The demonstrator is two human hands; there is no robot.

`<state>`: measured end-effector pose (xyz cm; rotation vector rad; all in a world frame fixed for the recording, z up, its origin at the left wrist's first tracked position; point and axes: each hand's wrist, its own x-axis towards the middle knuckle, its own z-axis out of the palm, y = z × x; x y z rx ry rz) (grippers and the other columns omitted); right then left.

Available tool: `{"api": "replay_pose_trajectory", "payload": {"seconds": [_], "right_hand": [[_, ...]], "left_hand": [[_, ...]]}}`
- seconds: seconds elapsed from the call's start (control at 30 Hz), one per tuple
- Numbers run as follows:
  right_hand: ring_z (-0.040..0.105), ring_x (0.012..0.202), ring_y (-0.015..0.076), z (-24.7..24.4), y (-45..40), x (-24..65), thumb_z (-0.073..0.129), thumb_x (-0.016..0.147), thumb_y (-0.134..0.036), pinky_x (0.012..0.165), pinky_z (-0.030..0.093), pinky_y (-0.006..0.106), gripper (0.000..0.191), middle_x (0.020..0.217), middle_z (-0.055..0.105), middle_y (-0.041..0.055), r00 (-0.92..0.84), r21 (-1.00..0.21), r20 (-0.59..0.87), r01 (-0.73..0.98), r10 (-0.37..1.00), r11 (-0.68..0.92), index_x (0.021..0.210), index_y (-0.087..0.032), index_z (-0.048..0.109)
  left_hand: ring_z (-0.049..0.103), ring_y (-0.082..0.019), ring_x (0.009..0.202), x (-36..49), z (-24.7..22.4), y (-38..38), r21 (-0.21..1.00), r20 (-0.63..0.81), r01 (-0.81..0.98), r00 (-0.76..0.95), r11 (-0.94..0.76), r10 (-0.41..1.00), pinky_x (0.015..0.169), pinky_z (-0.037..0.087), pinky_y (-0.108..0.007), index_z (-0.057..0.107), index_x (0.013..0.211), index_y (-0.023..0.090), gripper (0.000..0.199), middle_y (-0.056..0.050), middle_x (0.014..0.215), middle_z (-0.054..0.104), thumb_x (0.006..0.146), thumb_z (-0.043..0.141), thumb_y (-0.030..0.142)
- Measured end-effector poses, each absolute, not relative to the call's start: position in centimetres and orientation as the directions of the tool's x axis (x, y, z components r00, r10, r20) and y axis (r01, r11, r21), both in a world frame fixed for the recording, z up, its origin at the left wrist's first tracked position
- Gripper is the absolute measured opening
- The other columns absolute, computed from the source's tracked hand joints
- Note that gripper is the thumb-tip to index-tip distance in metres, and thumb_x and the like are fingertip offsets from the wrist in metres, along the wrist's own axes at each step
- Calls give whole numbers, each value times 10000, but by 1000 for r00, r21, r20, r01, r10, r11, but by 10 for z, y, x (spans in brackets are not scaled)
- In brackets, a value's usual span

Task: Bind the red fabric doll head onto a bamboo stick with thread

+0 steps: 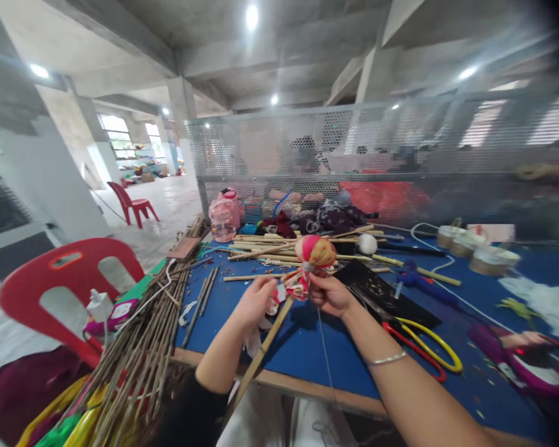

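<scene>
A round head of pink and tan patterned cloth (321, 251) sits on top of a bamboo stick (265, 351) that slants down toward my lap. Below the ball the cloth is gathered into a frilled neck. My right hand (328, 293) is closed on this gathered neck, with fingers pinched together. A thin pale thread (325, 347) hangs beneath it over the table edge. On the other side of the stick, my left hand (257, 302) has curled fingers at the loose end of the cloth; its exact grip is partly hidden.
Red-and-yellow-handled scissors (428, 347) lie right, beside a black sheet (382, 292) with pale scraps. Bamboo sticks (261, 248) and a white ball (367, 244) lie behind. Thin branches (149, 335) are heaped left, near a red chair (69, 279). A mesh partition (261, 149) stands behind the table.
</scene>
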<state>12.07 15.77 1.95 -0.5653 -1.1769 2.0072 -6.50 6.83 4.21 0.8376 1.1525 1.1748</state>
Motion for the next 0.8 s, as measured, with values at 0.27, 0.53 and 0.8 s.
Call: {"api": "replay_pose_trajectory", "payload": {"seconds": [0.27,0.53,0.8], "right_hand": [[58,397,18,22,158,118,782,619,-357,369,36,166,353,456,201,-125,-661,-892,-14,-330,750,-308,711,-190,484],[61,397,15,24,152,116,795,599,-369,373,28,170,391,457,181,-128,-671,-903,-29,-300,741,-307,688,-189,459],[56,399,18,22,152,116,770,629,-374,367,33,171,364,459,174,-126,-689,-907,-21,-292,724,-304,687,-189,461]], "left_hand": [[577,-221,996,-160,-4,-33,966,122,248,-702,79,702,888,450,-371,561,1038,166,352,-103,1060,605,770,550,394],[609,-272,896,-166,-2,-28,338,303,785,-613,519,730,778,455,-372,678,1017,181,309,-132,1017,646,860,430,278],[641,-255,791,-191,7,-35,354,291,659,-752,664,591,652,455,-334,691,986,198,311,-118,1016,661,850,420,270]]}}
